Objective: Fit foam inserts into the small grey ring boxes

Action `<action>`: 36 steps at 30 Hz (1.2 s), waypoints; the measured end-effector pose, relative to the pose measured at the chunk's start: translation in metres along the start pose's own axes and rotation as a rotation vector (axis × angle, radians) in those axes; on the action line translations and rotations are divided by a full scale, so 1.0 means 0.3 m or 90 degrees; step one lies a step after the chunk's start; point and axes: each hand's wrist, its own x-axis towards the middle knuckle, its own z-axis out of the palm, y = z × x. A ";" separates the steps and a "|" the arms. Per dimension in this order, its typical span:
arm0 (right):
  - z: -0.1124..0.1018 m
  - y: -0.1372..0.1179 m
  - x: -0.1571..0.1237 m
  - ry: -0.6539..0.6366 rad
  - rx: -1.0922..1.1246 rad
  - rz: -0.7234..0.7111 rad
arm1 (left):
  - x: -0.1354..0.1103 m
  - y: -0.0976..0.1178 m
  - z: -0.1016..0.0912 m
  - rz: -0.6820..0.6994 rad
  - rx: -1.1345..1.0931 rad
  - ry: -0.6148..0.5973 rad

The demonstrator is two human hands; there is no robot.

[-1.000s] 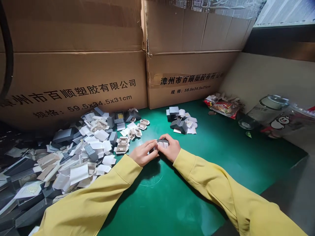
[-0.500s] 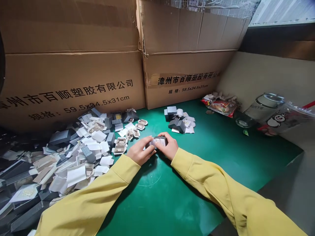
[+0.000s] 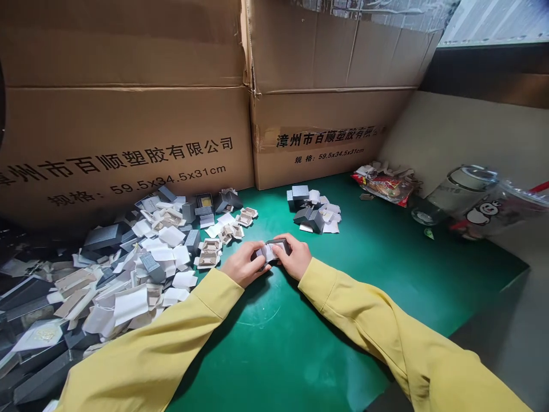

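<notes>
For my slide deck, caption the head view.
Left hand and right hand hold a grey box above the green table.

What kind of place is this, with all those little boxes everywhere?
Probably a workshop or factory workbench: there's a green tabletop, a big heap of small grey boxes and white pieces, and large printed cardboard cartons behind it.

Left carton (image 3: 128, 126), right carton (image 3: 321, 109): abreast, rear of table (image 3: 274, 360). Box heap (image 3: 150, 266): before left carton. Box pile (image 3: 316, 220): before right carton. Packet (image 3: 386, 186): right of box pile. 1 box (image 3: 271, 250): between left hand (image 3: 244, 264) and right hand (image 3: 297, 256).
</notes>
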 end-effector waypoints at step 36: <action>-0.007 -0.012 -0.007 -0.060 -0.018 -0.030 | -0.005 0.014 0.013 -0.165 -0.090 0.076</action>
